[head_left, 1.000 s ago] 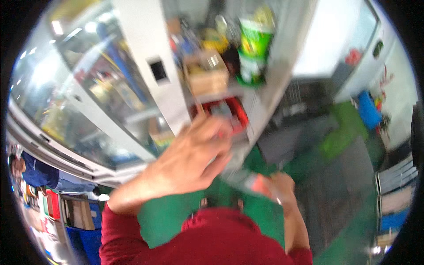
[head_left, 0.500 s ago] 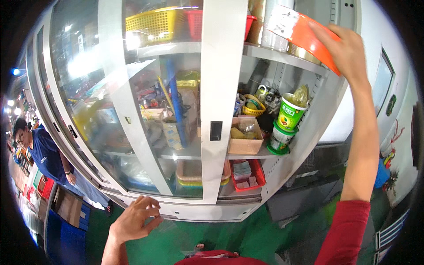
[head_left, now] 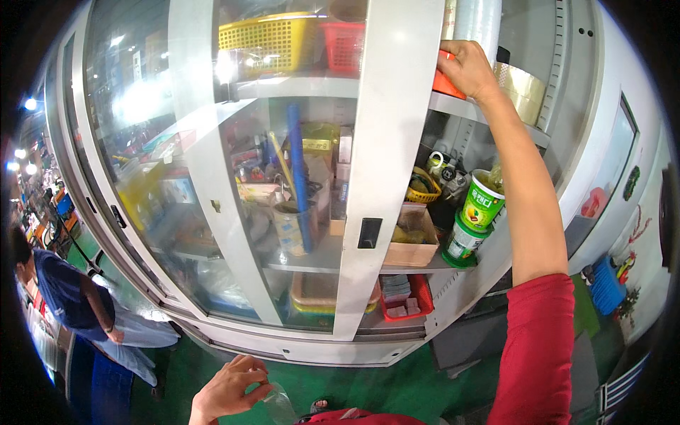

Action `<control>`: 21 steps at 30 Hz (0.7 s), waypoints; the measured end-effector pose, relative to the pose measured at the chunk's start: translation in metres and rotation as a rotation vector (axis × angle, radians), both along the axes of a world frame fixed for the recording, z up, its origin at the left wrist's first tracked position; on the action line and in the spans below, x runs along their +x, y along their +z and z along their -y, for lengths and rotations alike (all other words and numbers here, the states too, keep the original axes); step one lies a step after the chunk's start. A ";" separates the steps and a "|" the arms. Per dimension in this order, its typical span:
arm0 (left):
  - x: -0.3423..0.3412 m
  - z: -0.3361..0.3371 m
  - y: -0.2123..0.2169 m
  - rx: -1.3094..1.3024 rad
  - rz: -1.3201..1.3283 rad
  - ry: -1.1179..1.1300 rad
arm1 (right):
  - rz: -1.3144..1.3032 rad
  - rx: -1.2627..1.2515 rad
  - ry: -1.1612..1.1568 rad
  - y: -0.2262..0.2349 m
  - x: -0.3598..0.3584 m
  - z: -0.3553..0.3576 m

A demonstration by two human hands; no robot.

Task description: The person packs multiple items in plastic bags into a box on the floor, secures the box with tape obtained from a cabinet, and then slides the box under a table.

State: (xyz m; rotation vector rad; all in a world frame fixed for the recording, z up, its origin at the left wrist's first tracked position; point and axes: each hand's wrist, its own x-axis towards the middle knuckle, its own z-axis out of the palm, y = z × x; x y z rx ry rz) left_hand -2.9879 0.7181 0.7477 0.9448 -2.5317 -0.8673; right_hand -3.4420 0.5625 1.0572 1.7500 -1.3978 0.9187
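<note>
My right hand [head_left: 464, 67] reaches up to the upper shelf of the cabinet [head_left: 386, 177], its fingers closed over an orange plastic object [head_left: 448, 83]. The cabinet's white door frame partly hides that object, so its kind does not show. A clear plastic-wrapped roll [head_left: 478, 25] stands right behind the hand, and a wide roll of packing tape [head_left: 523, 92] sits to its right. My left hand [head_left: 235, 388] hangs low in front of the cabinet, fingers curled in a pinch. From it trails a clear strip [head_left: 280, 405] that looks like plastic film or tape.
On the middle shelf are stacked green tubs [head_left: 473, 219], a cardboard box [head_left: 411, 237] and a yellow basket [head_left: 423, 185]. Lower down lies a red tray [head_left: 418, 297] of small packs. Behind glass stands a yellow basket [head_left: 265, 42]. A person [head_left: 74, 297] in dark blue is at the left.
My right hand has moved left with the orange object, from in front of the shelf to the door frame's edge. The packing tape roll is now uncovered. The person at left has turned.
</note>
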 end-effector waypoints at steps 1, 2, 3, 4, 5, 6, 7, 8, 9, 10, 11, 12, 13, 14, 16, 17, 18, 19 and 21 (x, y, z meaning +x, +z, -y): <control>0.000 0.001 -0.001 0.014 -0.010 -0.005 | -0.033 -0.019 -0.018 0.000 -0.001 0.005; -0.001 0.003 -0.003 0.008 -0.018 -0.006 | -0.069 -0.037 -0.039 0.001 -0.001 0.007; -0.002 0.005 -0.005 0.003 -0.025 -0.010 | -0.104 -0.054 -0.062 0.002 0.000 0.006; -0.003 0.006 -0.007 0.000 -0.034 -0.015 | -0.117 -0.012 -0.128 0.003 0.011 -0.006; -0.006 0.007 -0.008 -0.004 -0.044 -0.022 | -0.019 -0.142 -0.036 0.001 0.018 -0.015; -0.011 0.009 -0.007 -0.011 -0.050 -0.033 | 0.083 -0.277 0.051 -0.003 0.021 -0.026; -0.014 0.012 -0.006 -0.020 -0.059 -0.033 | 0.183 -0.412 0.149 -0.008 0.029 -0.033; -0.017 0.014 -0.006 -0.017 -0.084 -0.045 | 0.094 -0.464 0.160 -0.017 0.042 -0.042; -0.015 0.014 -0.004 -0.018 -0.072 -0.018 | 0.038 -0.513 0.196 -0.040 0.068 -0.044; -0.019 0.016 -0.002 -0.022 -0.078 -0.018 | -0.043 -0.566 0.208 -0.057 0.095 -0.053; -0.023 0.017 -0.001 -0.021 -0.081 -0.029 | -0.123 -0.613 0.208 -0.071 0.117 -0.057; -0.024 0.015 0.003 -0.016 -0.089 -0.033 | -0.178 -0.550 0.083 -0.091 0.139 -0.049; -0.032 0.016 0.004 -0.013 -0.126 -0.076 | -0.214 -0.488 -0.010 -0.096 0.144 -0.050; -0.038 0.017 0.005 -0.009 -0.149 -0.107 | -0.236 -0.423 -0.094 -0.105 0.148 -0.048; -0.043 0.013 0.003 0.000 -0.157 -0.116 | -0.166 -0.304 -0.119 -0.107 0.141 -0.048; -0.045 0.011 0.001 0.005 -0.161 -0.118 | -0.145 -0.321 -0.129 -0.105 0.136 -0.051; -0.045 0.009 0.000 -0.003 -0.149 -0.117 | -0.121 -0.331 -0.133 -0.103 0.132 -0.056; -0.047 0.007 -0.002 -0.012 -0.139 -0.116 | -0.099 -0.341 -0.136 -0.103 0.127 -0.058; -0.048 0.002 -0.004 -0.017 -0.122 -0.084 | -0.080 -0.327 -0.212 -0.108 0.111 -0.057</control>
